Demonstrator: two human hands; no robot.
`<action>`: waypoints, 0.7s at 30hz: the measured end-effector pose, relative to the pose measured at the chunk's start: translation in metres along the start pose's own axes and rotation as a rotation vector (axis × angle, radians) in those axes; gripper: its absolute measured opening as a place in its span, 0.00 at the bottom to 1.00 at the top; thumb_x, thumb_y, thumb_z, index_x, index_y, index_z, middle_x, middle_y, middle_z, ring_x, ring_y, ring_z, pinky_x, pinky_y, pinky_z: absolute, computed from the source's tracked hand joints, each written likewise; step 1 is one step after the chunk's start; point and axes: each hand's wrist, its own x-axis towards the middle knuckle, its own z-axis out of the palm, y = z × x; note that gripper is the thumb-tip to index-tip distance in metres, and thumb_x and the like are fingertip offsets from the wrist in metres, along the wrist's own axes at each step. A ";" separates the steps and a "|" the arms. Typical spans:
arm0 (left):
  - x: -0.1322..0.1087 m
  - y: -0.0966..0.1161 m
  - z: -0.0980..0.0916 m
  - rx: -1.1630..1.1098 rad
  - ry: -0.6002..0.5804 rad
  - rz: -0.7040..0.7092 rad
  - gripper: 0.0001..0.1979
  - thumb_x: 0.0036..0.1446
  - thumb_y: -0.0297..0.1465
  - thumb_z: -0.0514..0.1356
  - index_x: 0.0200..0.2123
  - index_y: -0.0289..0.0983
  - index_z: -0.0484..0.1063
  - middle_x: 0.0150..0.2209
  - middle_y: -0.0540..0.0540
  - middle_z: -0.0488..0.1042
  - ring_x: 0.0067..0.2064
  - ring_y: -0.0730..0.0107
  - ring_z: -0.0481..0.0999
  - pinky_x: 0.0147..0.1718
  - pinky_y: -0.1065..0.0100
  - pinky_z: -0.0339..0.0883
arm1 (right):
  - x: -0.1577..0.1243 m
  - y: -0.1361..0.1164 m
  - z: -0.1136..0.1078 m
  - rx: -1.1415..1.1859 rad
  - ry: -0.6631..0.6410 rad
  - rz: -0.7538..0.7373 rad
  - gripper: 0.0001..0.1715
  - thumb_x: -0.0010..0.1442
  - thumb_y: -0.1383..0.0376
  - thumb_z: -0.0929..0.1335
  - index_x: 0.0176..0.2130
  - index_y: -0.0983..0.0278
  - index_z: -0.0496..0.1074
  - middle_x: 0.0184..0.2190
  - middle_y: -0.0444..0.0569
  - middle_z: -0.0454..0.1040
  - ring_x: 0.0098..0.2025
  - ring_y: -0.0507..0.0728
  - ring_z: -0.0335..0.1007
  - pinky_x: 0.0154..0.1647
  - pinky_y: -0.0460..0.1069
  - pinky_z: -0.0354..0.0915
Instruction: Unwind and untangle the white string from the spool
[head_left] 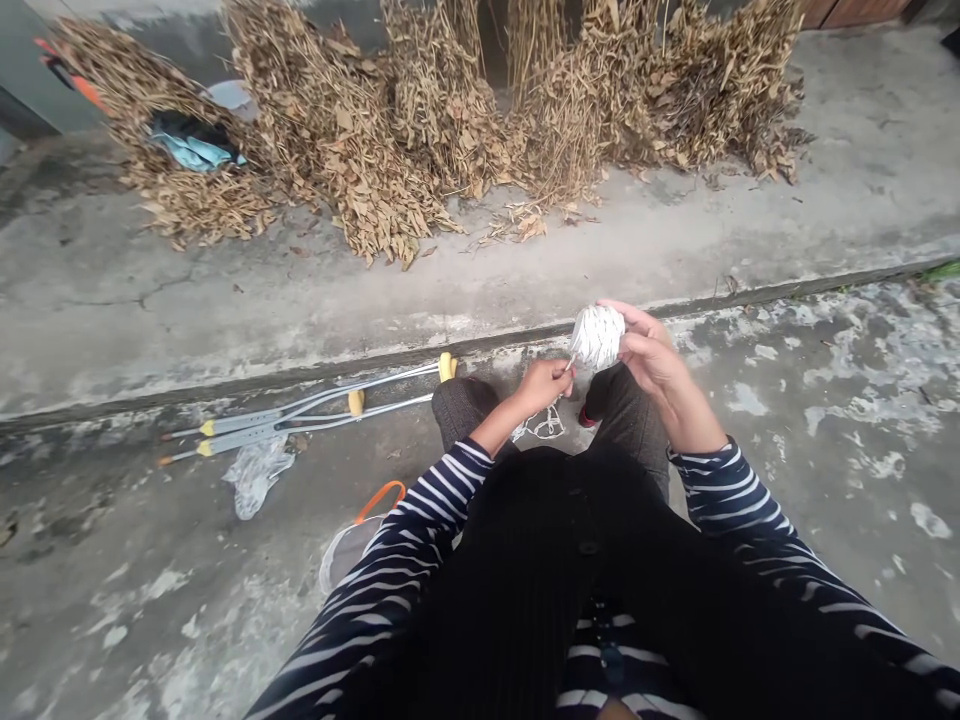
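Observation:
My right hand [651, 352] is closed around one end of a ball of white cord [598, 336], held out above my knees. Thumb and fingers grip its right side. Just left of the ball, my left hand [546, 384] pinches the white cord where it comes off the ball. Below that hand, a loose tangle of the same cord [546, 424] hangs or lies between my legs; I cannot tell which.
A crutch [300, 415] lies on the concrete to the left, with a crumpled clear plastic bag [259, 472] beside it. Near my left arm is a container with an orange handle [381, 500]. Dried plant bundles [420, 130] lean along the raised concrete ledge [487, 290] ahead.

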 end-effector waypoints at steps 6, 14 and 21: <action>-0.036 -0.001 -0.010 0.207 -0.146 0.058 0.12 0.67 0.31 0.52 0.43 0.37 0.76 0.31 0.51 0.81 0.33 0.72 0.77 0.40 0.71 0.68 | 0.020 0.001 -0.014 -0.075 0.107 -0.137 0.32 0.36 0.68 0.75 0.45 0.57 0.81 0.40 0.47 0.81 0.34 0.54 0.68 0.28 0.47 0.61; -0.003 -0.012 -0.030 0.047 -0.118 0.100 0.13 0.66 0.35 0.54 0.39 0.35 0.76 0.39 0.42 0.83 0.43 0.64 0.82 0.49 0.64 0.72 | 0.022 -0.039 -0.013 -0.028 -0.011 -0.130 0.27 0.45 0.57 0.77 0.46 0.56 0.77 0.47 0.50 0.78 0.48 0.62 0.73 0.35 0.53 0.72; 0.001 -0.028 -0.036 -0.116 -0.198 0.075 0.16 0.65 0.43 0.58 0.40 0.36 0.76 0.31 0.45 0.83 0.35 0.67 0.80 0.44 0.67 0.70 | 0.020 -0.085 -0.027 -0.100 0.039 -0.313 0.32 0.45 0.52 0.78 0.50 0.53 0.74 0.42 0.50 0.76 0.50 0.65 0.73 0.39 0.56 0.73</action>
